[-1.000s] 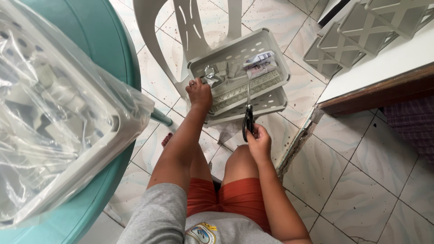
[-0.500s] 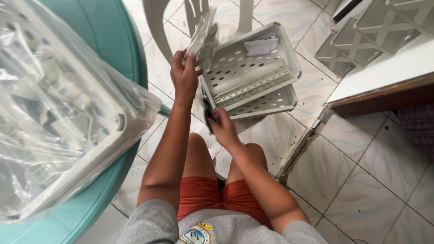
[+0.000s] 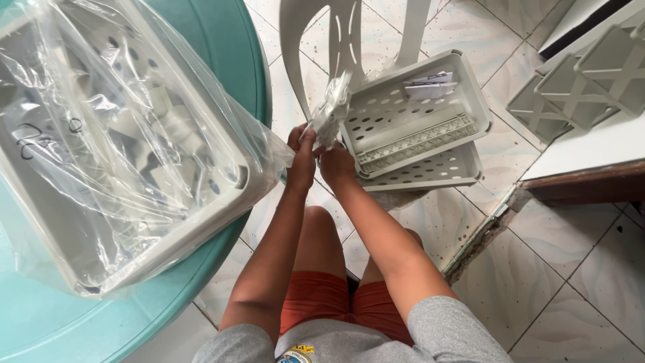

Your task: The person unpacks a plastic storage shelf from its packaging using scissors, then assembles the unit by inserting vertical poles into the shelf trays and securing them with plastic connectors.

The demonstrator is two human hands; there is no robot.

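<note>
- Holding both grips close keeps control: the left hand (image 3: 302, 156) and right hand (image 3: 335, 163) are closed around the small plastic packet (image 3: 330, 111).
- Working above the perforated grey trays (image 3: 463, 171) should catch spills.

Pale floor tiles (image 3: 571, 282) with a faint swirled pattern and dark speckles cover the room, lit by soft daylight. A round teal worktop (image 3: 222, 40) fills the left side. A grey plastic chair (image 3: 349, 33) stands at the far centre. A dark wooden edge (image 3: 584, 185) runs along the right.
</note>
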